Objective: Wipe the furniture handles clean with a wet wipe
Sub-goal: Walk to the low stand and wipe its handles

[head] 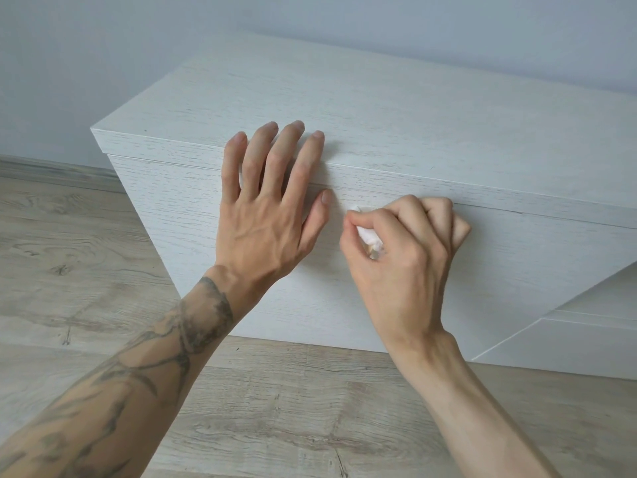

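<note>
White cabinet (413, 108), 1; right hand (403, 263) pinches 1 wipe (368, 236).

White wood-grain cabinet (396, 108) stands against grey wall (103, 46) on plank floor (69, 243).

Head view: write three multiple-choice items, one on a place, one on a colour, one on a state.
1. Where does the left hand lie on the white cabinet?
A. Over its top front edge
B. Under its base
C. Behind its back

2. What colour is the wet wipe?
A. Blue
B. Yellow
C. White

3. How is the right hand?
A. Flat, with straight fingers
B. Curled round the wipe
C. Hanging with nothing in it

Answers:
1 A: its straight fingers reach onto the top panel while the palm lies against the front.
2 C: the crumpled bit that shows between thumb and fingers is white.
3 B: the fingers are bent into a fist that pinches the wipe against the cabinet front.
</note>
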A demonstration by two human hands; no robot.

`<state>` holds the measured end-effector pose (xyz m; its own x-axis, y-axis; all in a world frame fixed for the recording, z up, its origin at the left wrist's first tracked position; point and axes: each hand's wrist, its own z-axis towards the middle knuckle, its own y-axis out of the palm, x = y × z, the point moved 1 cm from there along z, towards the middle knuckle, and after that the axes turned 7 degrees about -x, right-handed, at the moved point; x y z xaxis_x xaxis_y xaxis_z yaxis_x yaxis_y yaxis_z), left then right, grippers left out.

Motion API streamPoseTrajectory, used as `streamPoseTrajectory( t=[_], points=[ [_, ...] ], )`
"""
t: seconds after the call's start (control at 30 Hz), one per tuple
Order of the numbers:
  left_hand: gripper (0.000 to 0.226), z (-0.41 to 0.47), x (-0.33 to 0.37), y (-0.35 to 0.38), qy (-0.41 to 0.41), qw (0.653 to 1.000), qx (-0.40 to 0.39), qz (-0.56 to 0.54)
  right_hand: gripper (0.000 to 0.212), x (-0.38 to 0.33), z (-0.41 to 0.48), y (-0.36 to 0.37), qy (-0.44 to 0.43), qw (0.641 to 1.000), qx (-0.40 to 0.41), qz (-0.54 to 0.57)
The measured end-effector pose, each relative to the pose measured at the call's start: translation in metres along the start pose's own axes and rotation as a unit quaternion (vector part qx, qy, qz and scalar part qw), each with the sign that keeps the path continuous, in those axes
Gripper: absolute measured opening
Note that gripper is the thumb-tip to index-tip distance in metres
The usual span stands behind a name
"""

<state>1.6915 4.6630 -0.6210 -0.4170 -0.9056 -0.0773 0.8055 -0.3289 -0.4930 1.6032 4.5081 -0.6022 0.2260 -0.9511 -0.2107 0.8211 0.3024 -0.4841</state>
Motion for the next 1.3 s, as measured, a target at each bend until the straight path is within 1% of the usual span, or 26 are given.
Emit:
streamPoseTrajectory(
  t=[0.27,0.4,0.53,0.67,0.73,0.83,0.97,1.13,1.3],
  points=[
    [0.056,0.001,0.002,-0.002,-0.005,1.000,-0.001,0.002,0.004,0.031,-0.024,-0.018,-0.024,0.996,0.006,0.090],
    [0.056,0.000,0.002,-0.003,-0.006,1.000,-0.006,0.003,0.002,0.029,-0.015,-0.011,-0.052,0.990,-0.020,0.132],
    [0.055,0.000,0.002,-0.003,-0.006,1.000,-0.001,0.007,0.004,0.030,-0.011,-0.009,-0.089,0.987,-0.035,0.127],
    [0.055,0.001,0.003,-0.003,-0.014,1.000,-0.002,0.004,0.005,0.053,-0.020,-0.025,-0.048,0.990,-0.022,0.131],
    [0.055,0.000,0.004,-0.003,-0.012,1.000,-0.004,0.004,0.005,0.046,-0.019,-0.021,-0.044,0.988,-0.029,0.145],
    [0.055,0.000,0.003,-0.003,-0.006,1.000,-0.003,0.006,0.005,0.026,-0.015,-0.011,-0.064,0.986,-0.044,0.148],
    [0.056,0.000,0.002,-0.003,-0.009,1.000,-0.002,0.005,0.005,0.025,-0.019,-0.018,-0.054,0.984,-0.035,0.166],
    [0.056,-0.001,0.002,-0.001,-0.006,1.000,0.002,0.009,0.013,0.006,-0.020,-0.010,-0.073,0.978,-0.056,0.189],
    [0.056,0.000,0.001,-0.002,-0.005,1.000,0.000,0.009,0.014,0.012,-0.021,-0.003,-0.053,0.991,-0.027,0.121]
  ],
)
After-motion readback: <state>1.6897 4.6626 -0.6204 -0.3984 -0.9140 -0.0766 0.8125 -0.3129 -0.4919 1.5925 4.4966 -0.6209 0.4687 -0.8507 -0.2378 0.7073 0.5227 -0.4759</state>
